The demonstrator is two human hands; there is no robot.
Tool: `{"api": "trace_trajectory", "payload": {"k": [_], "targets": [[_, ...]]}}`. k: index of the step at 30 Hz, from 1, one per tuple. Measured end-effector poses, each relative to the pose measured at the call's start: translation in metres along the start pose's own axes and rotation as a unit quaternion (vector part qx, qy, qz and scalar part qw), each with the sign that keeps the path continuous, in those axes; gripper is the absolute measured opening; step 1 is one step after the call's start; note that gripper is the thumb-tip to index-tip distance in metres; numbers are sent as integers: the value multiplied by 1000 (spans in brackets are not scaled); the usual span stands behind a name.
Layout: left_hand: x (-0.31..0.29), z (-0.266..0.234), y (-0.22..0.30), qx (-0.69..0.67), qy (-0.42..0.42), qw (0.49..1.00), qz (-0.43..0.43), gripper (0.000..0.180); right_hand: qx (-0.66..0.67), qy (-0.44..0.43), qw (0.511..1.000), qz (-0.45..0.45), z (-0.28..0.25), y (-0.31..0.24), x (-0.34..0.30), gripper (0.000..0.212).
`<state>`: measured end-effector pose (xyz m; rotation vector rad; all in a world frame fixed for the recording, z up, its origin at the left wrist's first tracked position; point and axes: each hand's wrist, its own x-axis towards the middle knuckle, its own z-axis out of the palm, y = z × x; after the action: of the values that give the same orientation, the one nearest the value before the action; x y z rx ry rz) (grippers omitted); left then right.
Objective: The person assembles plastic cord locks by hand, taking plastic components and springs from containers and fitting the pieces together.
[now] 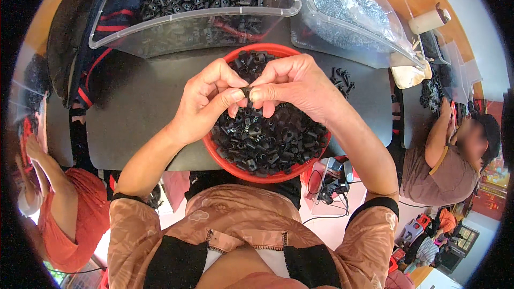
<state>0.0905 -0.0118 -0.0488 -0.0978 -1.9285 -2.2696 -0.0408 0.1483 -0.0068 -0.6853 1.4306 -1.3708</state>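
Pinching one small black part (pixel 246 91) between thumb and forefinger tips, the left hand (pixel 206 99) and right hand (pixel 292 83) meet fingertip to fingertip; both sets of fingers are narrowly closed on it. The part sits above a red bowl (pixel 225 163) heaped with similar black parts (pixel 267 139). The bowl rests on a dark table (pixel 139 107), overhanging its near edge. Beyond it stand a clear bin (pixel 187 24) of black parts and a clear bin (pixel 353 35) lined with a bag of grey pieces. Other people sit at left (pixel 64 208) and right (pixel 450 166).
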Motion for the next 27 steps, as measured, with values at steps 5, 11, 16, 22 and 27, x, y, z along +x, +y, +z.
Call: {"api": "trace_trajectory", "payload": {"k": [5,11,16,22,27], "targets": [[0,-2,-7,3,3,1000,-17,10,12,34,999,-19,3,11,-1,11],[6,2,-1,-39,31,997,-53,17,-190,180,957,-124,27,10,-13,10],[8,5,-3,-70,91,993,-40,22,-490,263,779,-289,42,16,-10,31],[6,-4,-6,-140,80,986,-46,19,-646,297,606,-357,44,15,5,39],[4,-6,-5,-152,76,985,-42,14,-677,277,577,-363,45,18,5,40]]}}
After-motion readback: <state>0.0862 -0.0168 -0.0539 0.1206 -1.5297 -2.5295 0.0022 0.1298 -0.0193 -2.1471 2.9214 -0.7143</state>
